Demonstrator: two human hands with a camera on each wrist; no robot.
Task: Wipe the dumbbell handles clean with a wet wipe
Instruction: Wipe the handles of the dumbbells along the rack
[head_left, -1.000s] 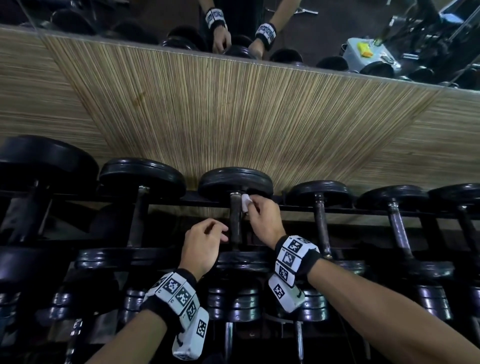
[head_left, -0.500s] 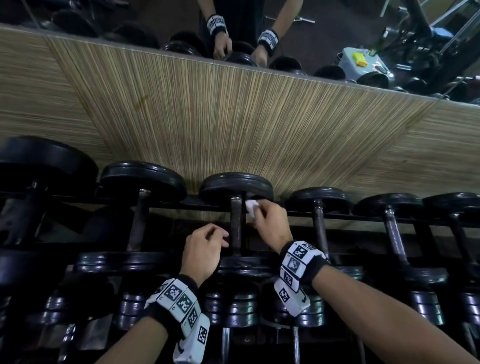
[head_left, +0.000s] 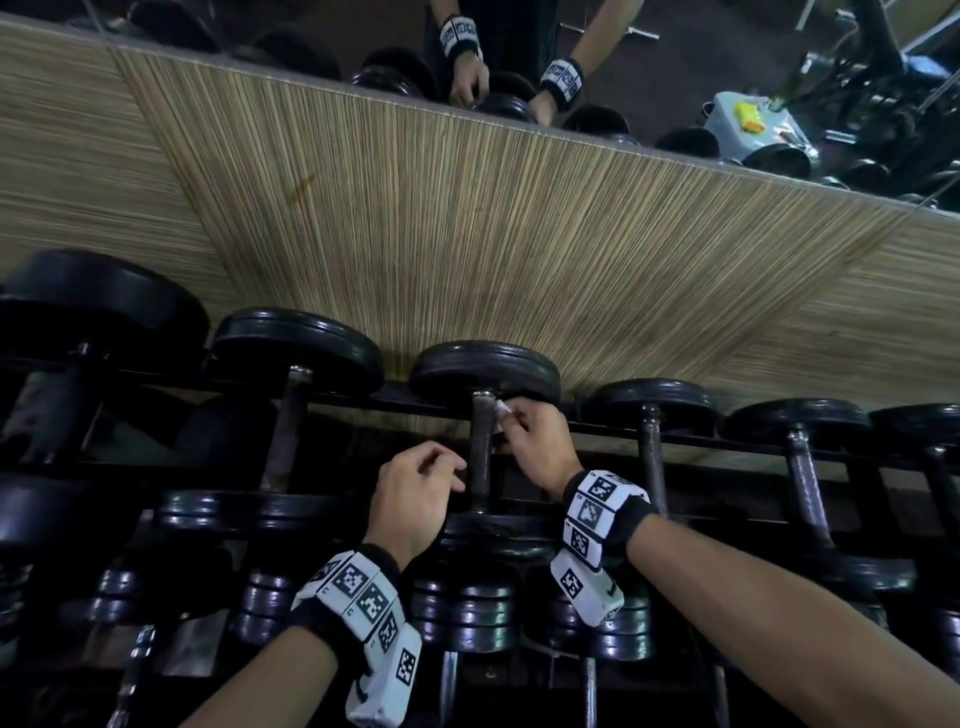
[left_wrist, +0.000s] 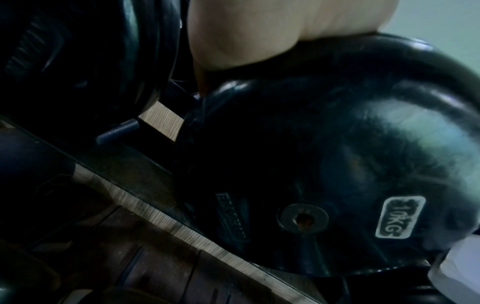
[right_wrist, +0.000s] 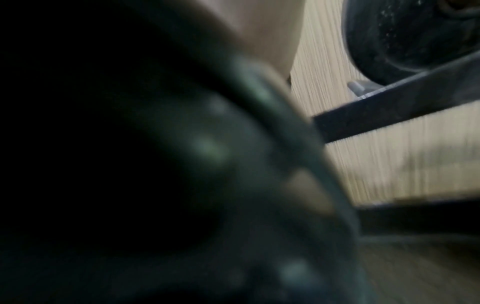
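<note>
A dumbbell rack (head_left: 737, 434) runs along a striped wood-grain wall panel (head_left: 467, 234). On it, the middle dumbbell (head_left: 485, 371) lies with its handle (head_left: 480, 457) between both hands. The right hand (head_left: 540, 447) reaches forward, its grip pinching a wet wipe (head_left: 503, 410) against the handle's far end, just under the weight head. The left hand (head_left: 413, 496) hovers just left of the handle, fingers loosely curled, its grip holding nothing.
</note>
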